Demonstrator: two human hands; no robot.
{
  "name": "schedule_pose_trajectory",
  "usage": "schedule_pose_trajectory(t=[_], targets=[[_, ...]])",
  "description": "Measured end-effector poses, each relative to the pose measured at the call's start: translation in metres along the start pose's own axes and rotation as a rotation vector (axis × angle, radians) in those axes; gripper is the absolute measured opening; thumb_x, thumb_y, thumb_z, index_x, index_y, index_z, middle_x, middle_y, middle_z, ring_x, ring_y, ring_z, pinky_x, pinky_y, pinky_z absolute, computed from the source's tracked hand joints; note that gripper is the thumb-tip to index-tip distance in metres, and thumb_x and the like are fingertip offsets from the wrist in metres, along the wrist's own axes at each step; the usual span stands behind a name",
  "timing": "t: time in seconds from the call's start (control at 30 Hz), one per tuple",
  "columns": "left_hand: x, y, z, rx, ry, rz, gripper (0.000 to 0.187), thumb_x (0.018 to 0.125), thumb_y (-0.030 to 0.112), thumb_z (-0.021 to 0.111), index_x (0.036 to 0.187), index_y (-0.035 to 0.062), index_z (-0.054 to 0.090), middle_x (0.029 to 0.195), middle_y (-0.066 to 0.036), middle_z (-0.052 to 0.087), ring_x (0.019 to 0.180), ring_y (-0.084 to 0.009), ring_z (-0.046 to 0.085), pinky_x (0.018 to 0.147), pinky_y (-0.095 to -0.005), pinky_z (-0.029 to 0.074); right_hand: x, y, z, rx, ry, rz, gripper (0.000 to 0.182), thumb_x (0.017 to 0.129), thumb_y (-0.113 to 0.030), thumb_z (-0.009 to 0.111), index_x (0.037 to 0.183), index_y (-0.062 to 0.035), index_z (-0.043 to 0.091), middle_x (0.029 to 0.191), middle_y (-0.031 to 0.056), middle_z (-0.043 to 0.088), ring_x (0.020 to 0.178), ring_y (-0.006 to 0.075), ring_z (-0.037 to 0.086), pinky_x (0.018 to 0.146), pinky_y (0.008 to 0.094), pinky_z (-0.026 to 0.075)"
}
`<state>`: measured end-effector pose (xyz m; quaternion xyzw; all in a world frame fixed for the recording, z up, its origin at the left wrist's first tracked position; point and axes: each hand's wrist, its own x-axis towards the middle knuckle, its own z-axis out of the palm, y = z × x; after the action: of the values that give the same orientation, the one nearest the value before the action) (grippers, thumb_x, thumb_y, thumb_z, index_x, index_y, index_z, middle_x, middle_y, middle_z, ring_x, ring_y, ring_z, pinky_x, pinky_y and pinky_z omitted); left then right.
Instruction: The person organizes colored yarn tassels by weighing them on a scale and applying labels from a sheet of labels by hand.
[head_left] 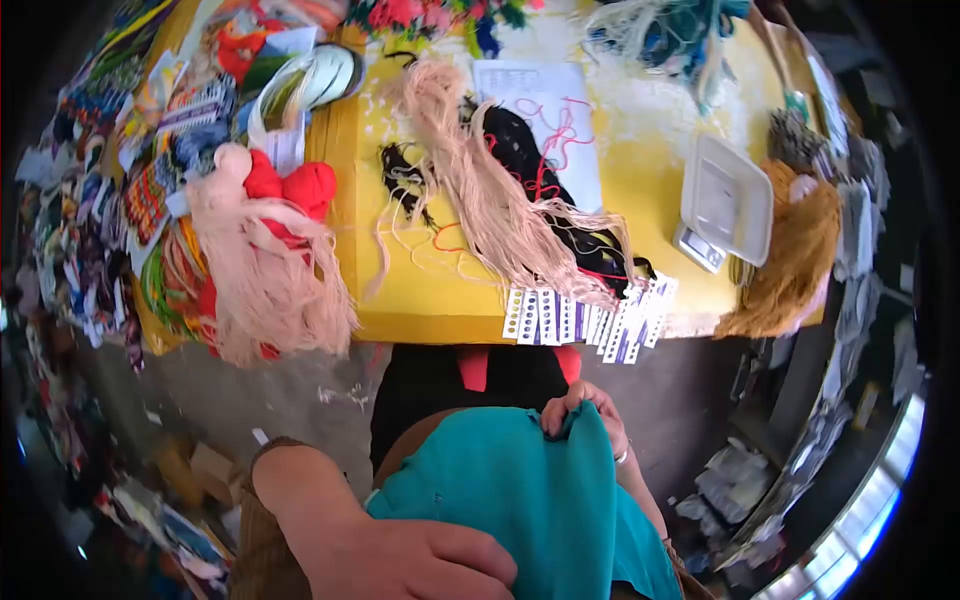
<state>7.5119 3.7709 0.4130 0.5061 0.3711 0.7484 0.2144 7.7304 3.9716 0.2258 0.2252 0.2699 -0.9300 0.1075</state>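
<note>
A teal cloth (490, 465) lies over my lap. Its upper right edge is gathered between the fingers of my right hand (588, 408), which pinches it into folds. Close to the camera, my left hand (420, 558) is at the lower left of the cloth with its fingers curled together. The fingertips are partly hidden and the frame's bottom edge cuts the hand off, so anything inside it cannot be made out. Past my knees, on the yellow table, lies a long pale-pink hank of thread (480, 200) beside black thread (520, 150).
White hole-punched cards (545, 315) overhang the table's front edge. A white plastic tub (728, 195) leans on a small scale (698, 250), near brown yarn (795, 250). Pink and red yarn (265, 250) hangs off the left edge. Paper scraps (735, 480) litter the floor at right.
</note>
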Motion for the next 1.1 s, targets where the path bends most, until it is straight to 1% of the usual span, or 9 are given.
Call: schedule_pose_trajectory(t=[0.23, 0.33, 0.53, 0.6, 0.63, 0.73, 0.9, 1.0, 1.1], targets=[[-0.011, -0.076, 0.023, -0.389, 0.017, -0.247, 0.016, 0.093, 0.008, 0.056, 0.098, -0.0058, 0.064, 0.075, -0.009, 0.053, 0.065, -0.0259, 0.054, 0.056, -0.0352, 0.042, -0.006, -0.011, -0.066, -0.036, 0.029, 0.167, 0.018, 0.086, -0.021, 0.060, 0.084, -0.0078, 0.047, 0.083, 0.0193, 0.061, 0.071, 0.0206, 0.050, 0.068, 0.0311, 0.042], [-0.039, -0.120, 0.049, -0.203, 0.041, 0.188, 0.018, 0.093, 0.007, 0.058, 0.103, -0.0059, 0.064, 0.073, -0.008, 0.051, 0.062, -0.0252, 0.052, 0.054, -0.0356, 0.040, -0.005, 0.006, -0.104, -0.040, -0.024, 0.163, 0.023, 0.087, -0.024, 0.062, 0.083, -0.0075, 0.047, 0.082, 0.0194, 0.060, 0.071, 0.0211, 0.050, 0.067, 0.0321, 0.042], [-0.115, -0.182, 0.075, -0.301, 0.009, 0.035, 0.030, 0.095, 0.015, 0.058, 0.119, -0.0030, 0.059, 0.085, -0.009, 0.056, 0.066, -0.0278, 0.054, 0.056, -0.0380, 0.042, -0.014, 0.071, -0.204, -0.042, -0.074, 0.045, 0.023, 0.087, -0.024, 0.061, 0.085, -0.0065, 0.047, 0.081, 0.0197, 0.061, 0.069, 0.0222, 0.050, 0.064, 0.0320, 0.043], [-0.166, -0.219, 0.098, -0.474, -0.101, 0.005, 0.025, 0.094, 0.017, 0.053, 0.072, 0.0048, 0.054, 0.077, -0.010, 0.048, 0.063, -0.0243, 0.046, 0.064, -0.0412, 0.041, -0.014, 0.104, -0.269, -0.054, -0.109, -0.024, 0.022, 0.087, -0.024, 0.061, 0.087, -0.0058, 0.049, 0.082, 0.0190, 0.061, 0.067, 0.0217, 0.050, 0.062, 0.0306, 0.043], [-0.186, -0.228, 0.107, -0.474, -0.107, -0.001, 0.025, 0.094, 0.017, 0.053, 0.072, 0.0048, 0.054, 0.077, -0.010, 0.048, 0.063, -0.0243, 0.046, 0.064, -0.0412, 0.041, -0.027, 0.117, -0.294, -0.058, -0.107, -0.070, 0.022, 0.086, -0.024, 0.061, 0.088, -0.0051, 0.050, 0.082, 0.0183, 0.062, 0.066, 0.0212, 0.051, 0.060, 0.0292, 0.043], [-0.222, -0.224, 0.122, -0.177, 0.552, -0.419, 0.014, 0.083, 0.007, 0.045, 0.081, -0.0010, 0.057, 0.079, -0.012, 0.050, 0.070, -0.0214, 0.049, 0.066, -0.0340, 0.041, -0.049, 0.109, -0.306, -0.515, 0.410, -0.166, 0.012, 0.089, -0.016, 0.057, 0.092, -0.0045, 0.054, 0.076, 0.0013, 0.052, 0.067, 0.0099, 0.049, 0.061, 0.0230, 0.041], [-0.369, -0.229, 0.082, 0.998, 0.465, -0.891, 0.026, 0.087, 0.013, 0.052, 0.108, 0.0005, 0.062, 0.095, -0.017, 0.060, 0.096, -0.0280, 0.059, 0.085, -0.0346, 0.046, -0.033, 0.111, -0.352, -0.988, 0.558, -0.507, 0.008, 0.086, -0.006, 0.063, 0.089, -0.0027, 0.057, 0.078, -0.0018, 0.054, 0.070, 0.0055, 0.045, 0.062, 0.0216, 0.038], [-0.395, -0.187, 0.057, 1.188, 0.548, -0.905, 0.022, 0.089, 0.015, 0.058, 0.104, 0.0009, 0.065, 0.098, -0.017, 0.063, 0.093, -0.0283, 0.063, 0.083, -0.0355, 0.049, -0.017, 0.102, -0.364, -0.987, 0.604, -0.486, 0.007, 0.085, -0.004, 0.062, 0.089, -0.0026, 0.057, 0.080, -0.0014, 0.055, 0.071, 0.0057, 0.046, 0.063, 0.0216, 0.040], [-0.355, -0.129, 0.014, 1.170, 0.887, -0.723, 0.019, 0.089, 0.017, 0.061, 0.094, 0.0000, 0.066, 0.084, -0.013, 0.064, 0.078, -0.0198, 0.062, 0.070, -0.0344, 0.048, -0.014, 0.097, -0.362, -0.347, 0.786, -0.451, 0.004, 0.090, -0.011, 0.056, 0.089, -0.0083, 0.057, 0.086, 0.0050, 0.064, 0.070, 0.0135, 0.062, 0.054, 0.0214, 0.049]])
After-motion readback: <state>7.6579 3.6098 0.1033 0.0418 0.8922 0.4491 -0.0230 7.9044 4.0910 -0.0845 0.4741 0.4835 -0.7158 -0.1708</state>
